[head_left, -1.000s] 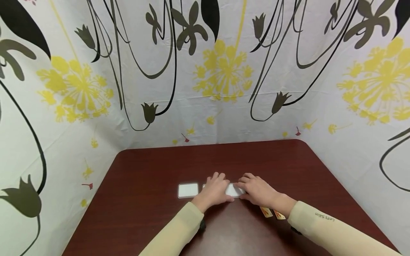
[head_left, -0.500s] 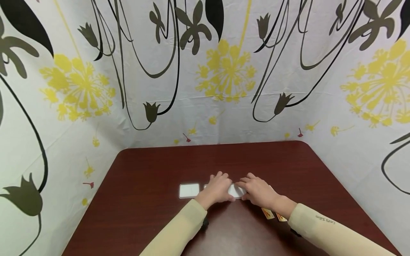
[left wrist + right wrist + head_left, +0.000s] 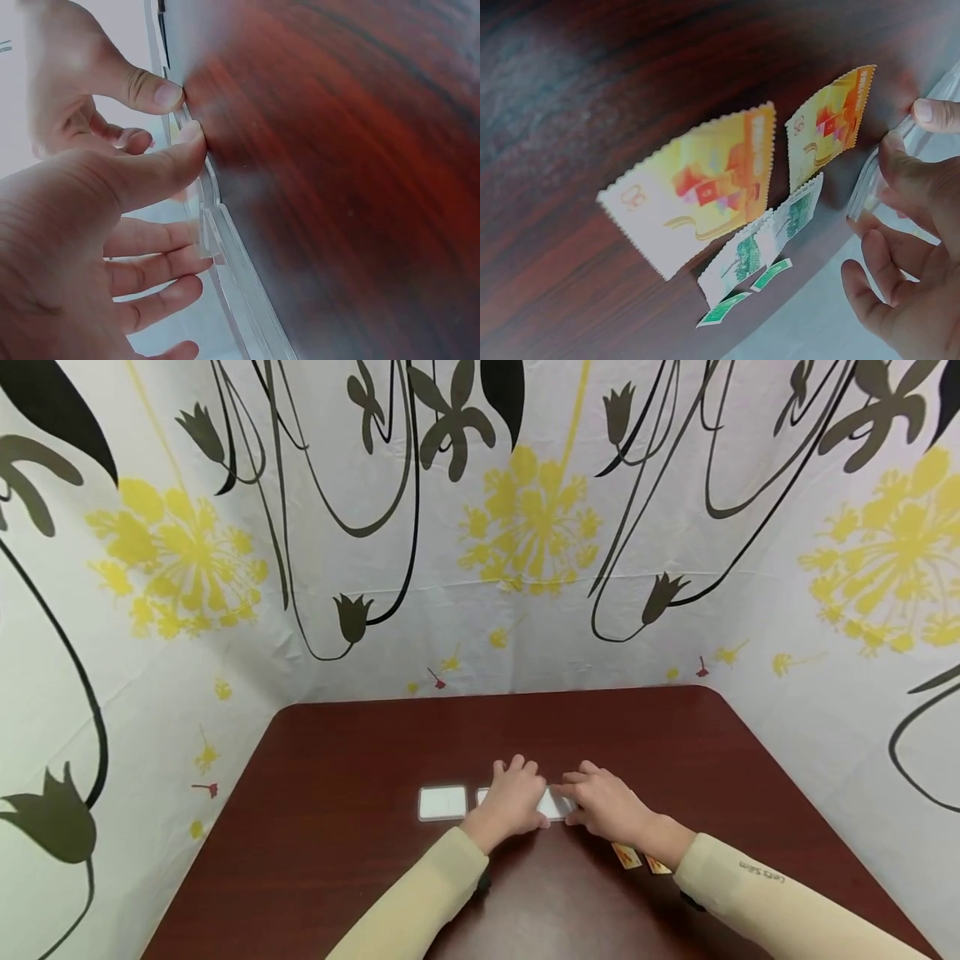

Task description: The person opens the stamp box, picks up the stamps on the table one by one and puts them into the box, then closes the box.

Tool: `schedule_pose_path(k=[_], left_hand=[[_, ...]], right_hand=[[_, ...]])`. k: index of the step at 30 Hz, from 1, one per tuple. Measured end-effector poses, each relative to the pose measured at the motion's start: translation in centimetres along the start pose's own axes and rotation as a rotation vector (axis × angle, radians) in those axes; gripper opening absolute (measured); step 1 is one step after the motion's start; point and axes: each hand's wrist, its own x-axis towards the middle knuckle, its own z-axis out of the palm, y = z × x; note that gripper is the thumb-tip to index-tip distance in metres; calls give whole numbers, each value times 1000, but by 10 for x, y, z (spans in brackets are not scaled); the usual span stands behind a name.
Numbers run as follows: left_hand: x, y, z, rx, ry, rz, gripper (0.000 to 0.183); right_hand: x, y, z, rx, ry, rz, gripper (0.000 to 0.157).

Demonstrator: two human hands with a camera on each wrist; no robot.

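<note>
Between my hands lies a flat clear plastic case with a white face (image 3: 556, 805), on the table. My left hand (image 3: 512, 803) grips its left part; in the left wrist view the thumb (image 3: 169, 169) presses the near edge, and the other fingers reach the far side. My right hand (image 3: 609, 803) pinches the same case at its right end, thumb on the near edge close to the left thumb. In the right wrist view, the edge of the case (image 3: 866, 184) shows beside the right fingers. My hands hide much of it.
Another white-faced clear case (image 3: 442, 803) lies to the left; a third (image 3: 482, 795) is mostly hidden by my left hand. Near the right wrist lie two orange-yellow postage stamps (image 3: 712, 187) and several green ones (image 3: 742, 262). Patterned cloth (image 3: 510, 643) surrounds the dark red table (image 3: 360, 752).
My left hand has shifted slightly right along the case. My right hand keeps nearly the same place, and the head view has tilted a little.
</note>
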Motion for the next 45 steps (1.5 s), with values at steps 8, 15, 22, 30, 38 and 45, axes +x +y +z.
schedule_pose_path(k=[8, 15, 22, 30, 38, 45], left_hand=[[0, -3, 1, -45, -12, -8, 44], [0, -5, -1, -75, -5, -25, 47], [-1, -9, -4, -123, -13, -25, 48], [-2, -20, -15, -219, 3, -23, 54], [1, -36, -25, -275, 14, 3, 47], [13, -47, -31, -347, 24, -8, 49]], right_hand=[[1, -1, -1, -14, 15, -16, 53], [1, 0, -1, -8, -7, -13, 52], [0, 3, -5, -13, -17, -20, 52], [5, 8, -14, -20, 56, -46, 49], [12, 14, -21, -7, 59, -23, 46], [19, 32, -24, 60, 71, -7, 45]])
